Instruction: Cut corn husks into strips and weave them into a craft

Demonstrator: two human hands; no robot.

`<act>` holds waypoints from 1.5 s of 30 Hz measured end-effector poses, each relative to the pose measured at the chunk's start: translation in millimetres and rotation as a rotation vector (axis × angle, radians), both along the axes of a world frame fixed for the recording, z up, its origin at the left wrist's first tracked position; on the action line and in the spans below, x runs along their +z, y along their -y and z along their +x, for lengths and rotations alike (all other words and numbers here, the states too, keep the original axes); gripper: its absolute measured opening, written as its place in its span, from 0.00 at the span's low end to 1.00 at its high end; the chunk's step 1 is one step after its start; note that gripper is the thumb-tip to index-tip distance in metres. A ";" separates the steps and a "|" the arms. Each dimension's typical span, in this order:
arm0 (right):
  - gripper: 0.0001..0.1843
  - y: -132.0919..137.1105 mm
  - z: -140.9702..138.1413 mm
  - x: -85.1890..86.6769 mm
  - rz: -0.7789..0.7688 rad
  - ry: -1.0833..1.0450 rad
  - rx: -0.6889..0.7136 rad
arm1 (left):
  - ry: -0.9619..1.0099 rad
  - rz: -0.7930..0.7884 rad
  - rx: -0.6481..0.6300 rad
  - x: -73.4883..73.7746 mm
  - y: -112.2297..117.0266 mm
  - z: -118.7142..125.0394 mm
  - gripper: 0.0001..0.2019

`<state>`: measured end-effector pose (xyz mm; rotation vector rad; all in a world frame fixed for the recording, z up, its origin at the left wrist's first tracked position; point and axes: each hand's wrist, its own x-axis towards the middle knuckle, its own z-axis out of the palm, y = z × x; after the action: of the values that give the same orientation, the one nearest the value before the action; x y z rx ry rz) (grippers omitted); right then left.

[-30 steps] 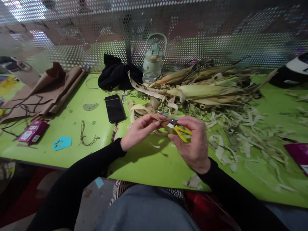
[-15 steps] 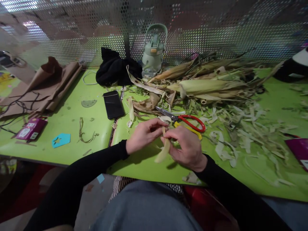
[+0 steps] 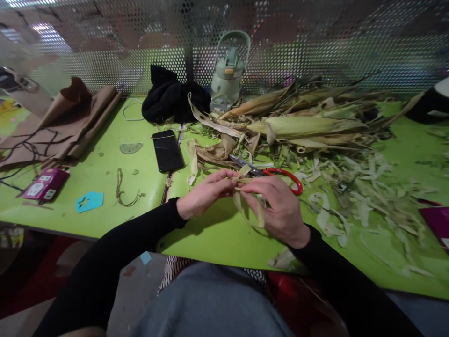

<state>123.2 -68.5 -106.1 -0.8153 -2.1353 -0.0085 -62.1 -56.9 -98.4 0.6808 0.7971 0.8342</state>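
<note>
Close together over the green table, my left hand (image 3: pixel 207 193) and my right hand (image 3: pixel 277 206) both pinch pale corn husk strips (image 3: pixel 242 208). One end sticks up above the fingertips, and a curved length hangs below them in a loop. Whether this is one strip or two, I cannot tell. Just beyond the right fingers lie red-handled scissors (image 3: pixel 285 177) with their blades pointing to the back left. Behind them, a heap of dried corn husks (image 3: pixel 298 126) spreads across the table.
Husk scraps (image 3: pixel 372 192) litter the right side. Left of my hands are a black phone (image 3: pixel 167 150), a blue paper tag (image 3: pixel 90 201) and a purple box (image 3: pixel 46 184). A black cloth (image 3: pixel 173 98) and a green bottle (image 3: pixel 228 77) stand against the perforated screen (image 3: pixel 140 42).
The strip hung straight down between my fingers; now it is bent into a loop, with an end standing above them. My right fingers have shifted slightly right. The yellow handle is now hidden.
</note>
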 end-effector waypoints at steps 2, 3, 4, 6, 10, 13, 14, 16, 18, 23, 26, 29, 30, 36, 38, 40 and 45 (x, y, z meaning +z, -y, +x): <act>0.05 -2.9 2.2 -0.2 0.007 -0.027 -0.046 | -0.021 -0.004 0.009 3.5 -0.1 -1.0 0.04; 0.06 -4.2 3.6 -0.2 0.028 -0.011 -0.062 | -0.020 -0.010 0.012 5.1 -0.1 -1.6 0.03; 0.07 -5.4 5.0 0.2 0.069 0.027 -0.075 | -0.012 -0.020 0.017 6.6 0.0 -2.0 0.03; 0.08 -6.8 7.7 1.6 0.178 0.151 -0.085 | 0.014 -0.046 0.038 8.8 0.5 -2.1 0.02; 0.13 -5.3 9.6 5.8 0.315 0.303 -0.045 | 0.059 -0.060 0.133 10.0 2.7 0.9 0.03; 0.15 -2.6 7.9 7.7 0.402 0.316 -0.029 | 0.059 -0.031 0.182 8.9 4.2 3.8 0.04; 0.14 -1.8 7.1 7.9 0.425 0.320 -0.031 | 0.053 -0.017 0.186 8.3 4.5 4.3 0.04; 0.13 -0.7 5.9 7.4 0.448 0.313 -0.046 | 0.035 0.011 0.169 6.6 4.7 4.6 0.03; 0.13 -0.8 4.9 6.0 0.414 0.259 -0.073 | 0.027 0.036 0.128 4.8 4.7 4.0 0.03; 0.06 -5.3 3.7 0.8 0.177 0.059 -0.124 | -0.021 0.204 -0.007 -1.2 6.6 2.1 0.03; 0.06 -7.2 3.8 -3.3 0.125 0.041 -0.161 | -0.141 0.336 -0.115 -6.6 8.5 2.5 0.06; 0.06 -6.9 4.0 -7.4 0.096 0.002 -0.217 | -0.201 0.387 -0.200 -10.6 9.8 3.3 0.06; 0.06 -6.5 4.0 -8.5 0.091 -0.011 -0.236 | -0.195 0.393 -0.206 -11.1 10.1 3.5 0.05; 0.06 -3.8 2.2 -9.7 0.099 0.013 -0.278 | -0.100 0.298 -0.230 -9.0 10.5 1.5 0.08; 0.05 -3.6 1.6 -8.9 0.104 0.025 -0.272 | -0.122 0.301 -0.251 -8.9 9.8 0.1 0.07; 0.04 -4.1 1.1 -8.2 0.111 0.032 -0.254 | -0.196 0.353 -0.263 -9.1 9.2 -0.7 0.05; 0.02 -5.1 -0.5 -9.1 0.098 0.045 -0.248 | -0.307 0.482 -0.261 -8.6 9.8 0.7 0.06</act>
<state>122.7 -63.4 -115.1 -1.0247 -2.0445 -0.2608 -61.4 -66.7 -107.0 1.3367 0.7627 0.6939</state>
